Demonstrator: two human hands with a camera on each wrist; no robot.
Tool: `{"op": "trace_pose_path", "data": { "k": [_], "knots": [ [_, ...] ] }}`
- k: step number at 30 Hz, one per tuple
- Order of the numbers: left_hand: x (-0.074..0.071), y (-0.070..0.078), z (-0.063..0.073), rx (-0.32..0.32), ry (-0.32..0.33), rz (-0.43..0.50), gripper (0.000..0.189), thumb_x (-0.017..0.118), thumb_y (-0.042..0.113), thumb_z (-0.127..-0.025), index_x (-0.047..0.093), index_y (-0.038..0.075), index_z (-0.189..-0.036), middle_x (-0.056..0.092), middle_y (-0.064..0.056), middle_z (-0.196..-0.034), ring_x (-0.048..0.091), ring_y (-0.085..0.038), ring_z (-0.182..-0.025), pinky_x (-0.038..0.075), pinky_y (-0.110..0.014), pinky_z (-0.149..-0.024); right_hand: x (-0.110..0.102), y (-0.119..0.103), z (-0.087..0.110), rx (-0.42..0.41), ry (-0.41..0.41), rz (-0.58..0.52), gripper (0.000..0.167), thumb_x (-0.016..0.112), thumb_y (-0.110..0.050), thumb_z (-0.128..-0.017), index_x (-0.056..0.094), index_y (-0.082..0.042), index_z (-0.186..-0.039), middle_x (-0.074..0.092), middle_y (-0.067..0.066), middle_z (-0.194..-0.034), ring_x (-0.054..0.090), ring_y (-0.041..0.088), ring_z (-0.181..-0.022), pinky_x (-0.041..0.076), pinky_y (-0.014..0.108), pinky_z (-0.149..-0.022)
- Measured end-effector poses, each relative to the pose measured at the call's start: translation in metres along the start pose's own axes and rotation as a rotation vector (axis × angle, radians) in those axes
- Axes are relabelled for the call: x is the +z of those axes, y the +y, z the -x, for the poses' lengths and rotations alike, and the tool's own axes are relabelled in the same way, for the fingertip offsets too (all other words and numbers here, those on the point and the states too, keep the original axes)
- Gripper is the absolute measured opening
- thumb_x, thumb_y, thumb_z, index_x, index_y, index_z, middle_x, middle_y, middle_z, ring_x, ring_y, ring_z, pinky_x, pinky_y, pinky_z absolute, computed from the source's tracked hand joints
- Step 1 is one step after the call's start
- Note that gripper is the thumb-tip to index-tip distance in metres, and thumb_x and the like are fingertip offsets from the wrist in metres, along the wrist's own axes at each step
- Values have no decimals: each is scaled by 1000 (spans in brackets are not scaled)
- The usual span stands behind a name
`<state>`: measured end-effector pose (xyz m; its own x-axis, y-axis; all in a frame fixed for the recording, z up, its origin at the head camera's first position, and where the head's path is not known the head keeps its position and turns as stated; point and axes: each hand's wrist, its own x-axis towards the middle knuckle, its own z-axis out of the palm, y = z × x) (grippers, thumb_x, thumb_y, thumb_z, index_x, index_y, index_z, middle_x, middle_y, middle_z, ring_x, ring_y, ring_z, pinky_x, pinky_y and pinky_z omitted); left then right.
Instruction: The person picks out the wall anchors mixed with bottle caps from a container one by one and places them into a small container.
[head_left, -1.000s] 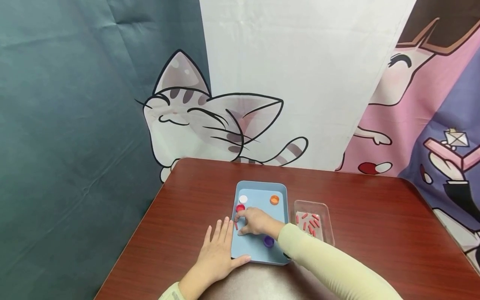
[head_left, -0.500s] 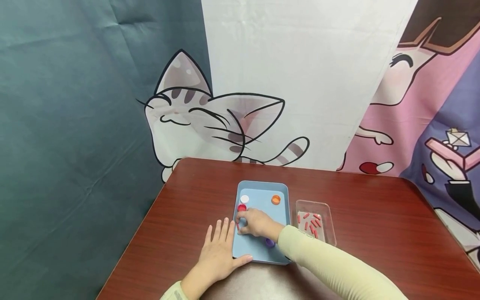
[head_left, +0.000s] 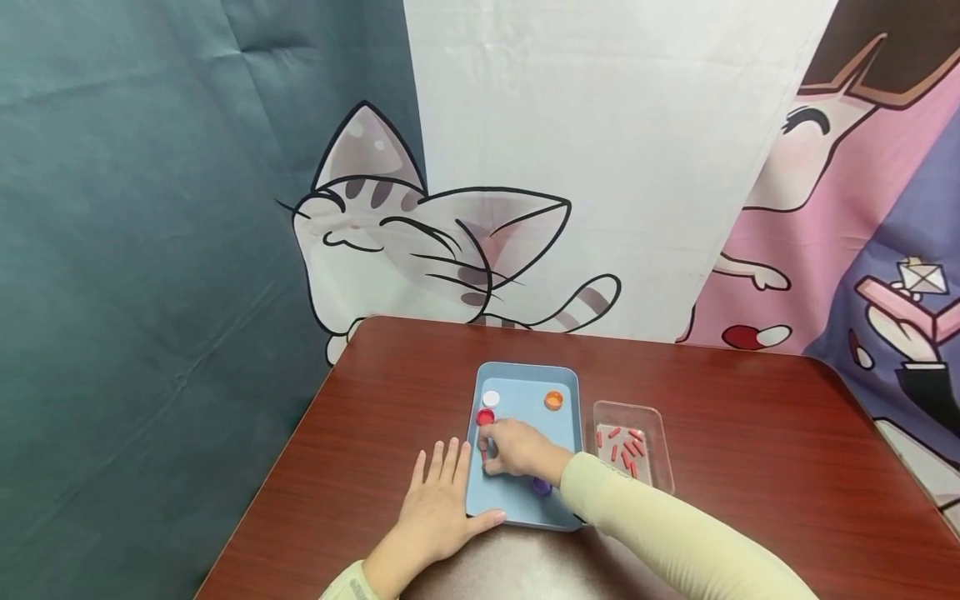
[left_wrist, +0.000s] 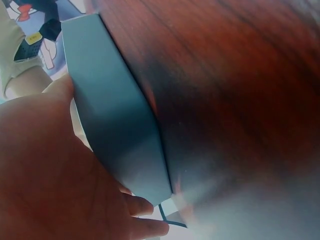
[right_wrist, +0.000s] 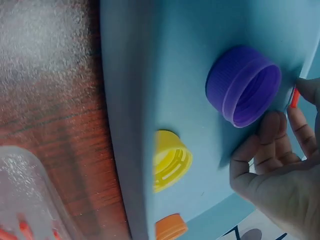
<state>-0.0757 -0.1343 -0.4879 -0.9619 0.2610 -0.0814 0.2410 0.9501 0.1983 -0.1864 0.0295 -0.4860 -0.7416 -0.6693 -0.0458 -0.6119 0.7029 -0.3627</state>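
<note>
Over the left part of a light blue tray [head_left: 525, 383], my right hand [head_left: 519, 448] pinches a short red stick [right_wrist: 295, 98] between thumb and fingertip. Just beyond those fingers lies a red bottle cap [head_left: 485, 416], with a white cap [head_left: 491, 399] behind it. A purple cap [right_wrist: 242, 87] sits close to the hand in the right wrist view, and a yellow cap [right_wrist: 171, 161] stands near the tray wall. My left hand [head_left: 437, 504] is spread with straight fingers against the tray's near left edge, its thumb along the front rim.
An orange cap [head_left: 553, 401] lies in the tray's far right part. Right of the tray stands a clear plastic box [head_left: 654, 433] holding several red sticks [head_left: 628, 449]. The brown wooden table [head_left: 765, 450] meets a cartoon-printed cloth [head_left: 495, 250] at the back.
The red stick lay on the tray's left side beside my right fingers; now they pinch it, and the hand has shifted slightly right. My left hand stays in place.
</note>
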Motion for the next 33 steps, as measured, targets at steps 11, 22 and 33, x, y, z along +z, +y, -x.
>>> {"op": "trace_pose_path", "data": {
  "k": [11,22,33],
  "knots": [
    [2,1,1,-2,-4,8,111,43,84,-87,26,1,-159,25,-20,-165,18,-40,-153,10,-62,-121,-14,12,15,-13,127,-117,17,78,-22,-80,64,-17,-87,52,-11,-64,48,5,-58,41,23,-53],
    [3,2,4,-6,30,-9,111,45,83,-86,28,0,-158,28,-21,-164,23,-40,-152,14,-61,-121,-19,25,44,-35,289,-197,16,78,-20,-79,66,-16,-89,49,-14,-65,43,0,-60,40,20,-56],
    [7,1,1,-7,37,-5,112,45,84,-86,29,1,-158,29,-21,-163,23,-41,-152,13,-62,-121,-24,35,70,2,418,-334,17,80,-14,-79,67,-18,-87,52,-12,-66,46,-1,-59,41,20,-54]
  ]
}}
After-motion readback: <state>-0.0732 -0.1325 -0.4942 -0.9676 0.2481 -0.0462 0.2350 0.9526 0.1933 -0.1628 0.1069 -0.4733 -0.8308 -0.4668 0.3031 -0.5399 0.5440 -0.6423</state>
